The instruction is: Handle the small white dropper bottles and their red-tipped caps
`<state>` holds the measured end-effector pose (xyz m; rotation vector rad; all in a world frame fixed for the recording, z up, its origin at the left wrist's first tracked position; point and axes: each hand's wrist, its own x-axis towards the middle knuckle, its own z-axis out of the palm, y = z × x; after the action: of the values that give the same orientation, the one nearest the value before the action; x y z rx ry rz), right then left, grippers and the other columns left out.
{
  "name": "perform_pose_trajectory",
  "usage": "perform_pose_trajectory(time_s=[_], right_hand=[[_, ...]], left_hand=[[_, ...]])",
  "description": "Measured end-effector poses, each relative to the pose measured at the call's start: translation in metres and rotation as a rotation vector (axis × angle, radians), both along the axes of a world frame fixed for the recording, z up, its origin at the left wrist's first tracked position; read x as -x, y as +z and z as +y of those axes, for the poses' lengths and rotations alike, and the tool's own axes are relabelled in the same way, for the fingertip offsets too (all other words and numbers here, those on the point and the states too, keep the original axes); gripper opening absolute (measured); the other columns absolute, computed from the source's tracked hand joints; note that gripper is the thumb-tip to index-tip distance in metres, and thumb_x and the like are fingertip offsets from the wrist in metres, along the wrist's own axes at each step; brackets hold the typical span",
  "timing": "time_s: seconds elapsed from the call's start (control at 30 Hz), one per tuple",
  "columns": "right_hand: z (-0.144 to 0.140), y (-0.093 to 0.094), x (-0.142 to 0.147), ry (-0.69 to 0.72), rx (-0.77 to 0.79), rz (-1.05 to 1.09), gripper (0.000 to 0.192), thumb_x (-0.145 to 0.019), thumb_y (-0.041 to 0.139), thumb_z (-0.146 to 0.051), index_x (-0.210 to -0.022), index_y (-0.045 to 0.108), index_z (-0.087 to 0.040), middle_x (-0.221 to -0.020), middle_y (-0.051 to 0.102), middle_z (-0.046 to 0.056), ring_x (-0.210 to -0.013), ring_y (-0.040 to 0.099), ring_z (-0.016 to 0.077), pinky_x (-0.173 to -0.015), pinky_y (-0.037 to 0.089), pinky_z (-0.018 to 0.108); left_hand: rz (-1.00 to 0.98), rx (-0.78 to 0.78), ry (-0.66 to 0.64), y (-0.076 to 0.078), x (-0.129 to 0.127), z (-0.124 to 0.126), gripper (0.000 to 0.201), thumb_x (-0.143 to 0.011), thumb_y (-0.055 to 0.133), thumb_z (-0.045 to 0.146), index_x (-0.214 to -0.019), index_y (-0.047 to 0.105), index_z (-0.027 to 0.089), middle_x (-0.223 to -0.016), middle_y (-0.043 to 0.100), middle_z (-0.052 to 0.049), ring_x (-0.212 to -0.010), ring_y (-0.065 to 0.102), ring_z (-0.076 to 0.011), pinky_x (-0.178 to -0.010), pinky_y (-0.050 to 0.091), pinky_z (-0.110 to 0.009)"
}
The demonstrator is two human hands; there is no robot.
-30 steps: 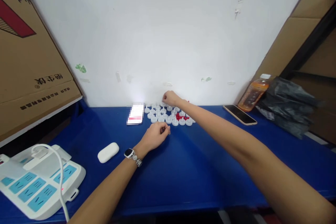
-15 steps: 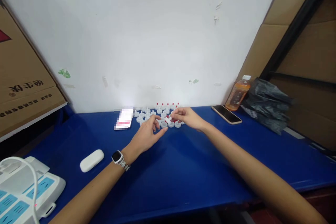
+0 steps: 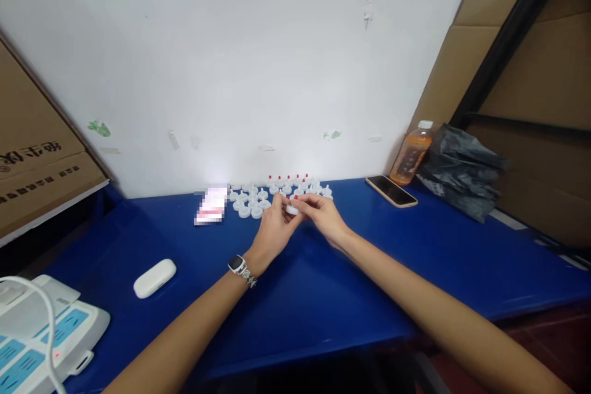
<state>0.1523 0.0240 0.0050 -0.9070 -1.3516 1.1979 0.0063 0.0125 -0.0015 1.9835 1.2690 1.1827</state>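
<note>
Several loose white caps [image 3: 244,212] sit on the blue surface [image 3: 323,301], at about ten o'clock from the held cap [image 3: 292,210]; the left hand [image 3: 271,226] pinches that cap, which lies toward its two o'clock; the cap's axis seems near upright, with a red tip [image 3: 296,197] toward twelve, though much is hidden; the right hand [image 3: 327,219] pinches there too, the cap toward its ten o'clock; neither hand is nearer.

Wristwear, left arm [image 3: 198,326].
A watch [image 3: 237,263] with dark, rounded-square face and pale case; silver-toned linked band [image 3: 250,279]; both forearms [image 3: 406,283] bare.
</note>
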Motion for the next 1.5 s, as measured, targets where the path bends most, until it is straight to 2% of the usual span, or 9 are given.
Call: perform_pose_trajectory(time_s=[0.17,0.3,0.53,0.8,0.93,1.03,1.13,1.3,1.5], right_hand=[[0.003,-0.004,-0.002,0.008,-0.096,-0.048,0.039,-0.076,0.068,-0.057,-0.08,0.055,-0.021,-0.077,0.064,0.001,-0.075,0.061,0.0161,-0.071,0.05,0.029],[0.007,-0.007,-0.009,0.078,-0.099,-0.085,0.041,-0.077,0.066,-0.059,-0.083,0.047,-0.023,-0.069,0.057,-0.003,-0.063,0.059,0.0147,-0.066,0.052,0.031],[-0.006,-0.005,-0.005,0.21,-0.042,-0.168,0.034,-0.093,0.046,-0.056,-0.083,0.045,-0.024,-0.064,0.045,-0.006,-0.053,0.042,0.0106,-0.051,0.036,0.023],[-0.015,-0.002,0.004,0.193,-0.01,-0.054,0.035,-0.091,0.048,-0.059,-0.086,0.037,-0.025,-0.061,0.038,-0.009,-0.046,0.034,0.0084,-0.044,0.027,0.021],[-0.011,-0.001,-0.005,0.115,-0.139,-0.157,0.03,-0.094,0.046,-0.054,-0.089,0.043,-0.025,-0.063,0.04,-0.007,-0.052,0.039,0.0093,-0.051,0.036,0.021],[-0.002,0.002,-0.02,-0.038,-0.207,-0.162,0.026,-0.094,0.047,-0.05,-0.092,0.045,-0.025,-0.063,0.043,-0.007,-0.053,0.042,0.0094,-0.053,0.038,0.021],[0.009,0.005,-0.031,-0.124,-0.153,-0.091,0.027,-0.093,0.048,-0.051,-0.09,0.042,-0.025,-0.057,0.042,-0.008,-0.045,0.037,0.0088,-0.046,0.032,0.02],[0.017,0.0,-0.035,-0.141,-0.179,-0.296,0.036,-0.093,0.046,-0.057,-0.087,0.053,-0.022,-0.063,0.049,-0.004,-0.047,0.042,0.0089,-0.045,0.033,0.021],[0.018,-0.002,-0.038,-0.128,-0.22,-0.44,0.04,-0.095,0.043,-0.052,-0.078,0.059,-0.02,-0.068,0.053,-0.001,-0.056,0.048,0.0116,-0.055,0.039,0.024]], left_hand=[[0.121,-0.052,-0.03,0.006,0.011,-0.008,0.044,-0.085,0.063,0.041,-0.119,0.042,0.023,-0.095,0.062,-0.002,-0.077,0.062,-0.0157,-0.065,0.047,-0.028],[0.131,-0.045,-0.129,0.012,0.021,-0.01,0.021,-0.096,0.046,0.038,-0.109,0.048,0.022,-0.097,0.062,-0.004,-0.084,0.061,-0.0156,-0.07,0.047,-0.028],[0.048,-0.028,-0.195,0.012,0.016,-0.014,0.024,-0.1,0.039,0.042,-0.112,0.046,0.022,-0.1,0.063,-0.004,-0.089,0.061,-0.0164,-0.08,0.047,-0.03],[0.207,-0.138,-0.286,0.006,0.011,-0.014,0.029,-0.102,0.031,0.04,-0.088,0.048,0.021,-0.087,0.058,-0.003,-0.079,0.054,-0.0168,-0.076,0.043,-0.031],[0.005,-0.067,-0.233,0.0,0.012,-0.007,0.038,-0.102,0.029,0.046,-0.078,0.043,0.02,-0.073,0.051,0.0,-0.066,0.047,-0.0139,-0.064,0.039,-0.028],[-0.228,-0.009,-0.103,0.007,0.024,0.004,0.043,-0.101,0.025,0.053,-0.074,0.036,0.021,-0.064,0.04,0.003,-0.057,0.041,-0.0123,-0.057,0.036,-0.027],[0.002,-0.128,0.005,0.022,0.035,0.022,0.035,-0.102,0.032,0.048,-0.08,0.041,0.021,-0.066,0.044,0.003,-0.061,0.044,-0.0137,-0.061,0.036,-0.028],[0.469,-0.268,-0.045,0.03,0.029,0.062,0.026,-0.099,0.042,0.039,-0.09,0.056,0.019,-0.087,0.057,-0.006,-0.087,0.053,-0.0219,-0.078,0.041,-0.035],[0.454,-0.231,-0.032,0.026,0.02,0.071,0.028,-0.097,0.046,0.04,-0.096,0.064,0.019,-0.089,0.063,-0.006,-0.089,0.056,-0.0227,-0.083,0.043,-0.037]])
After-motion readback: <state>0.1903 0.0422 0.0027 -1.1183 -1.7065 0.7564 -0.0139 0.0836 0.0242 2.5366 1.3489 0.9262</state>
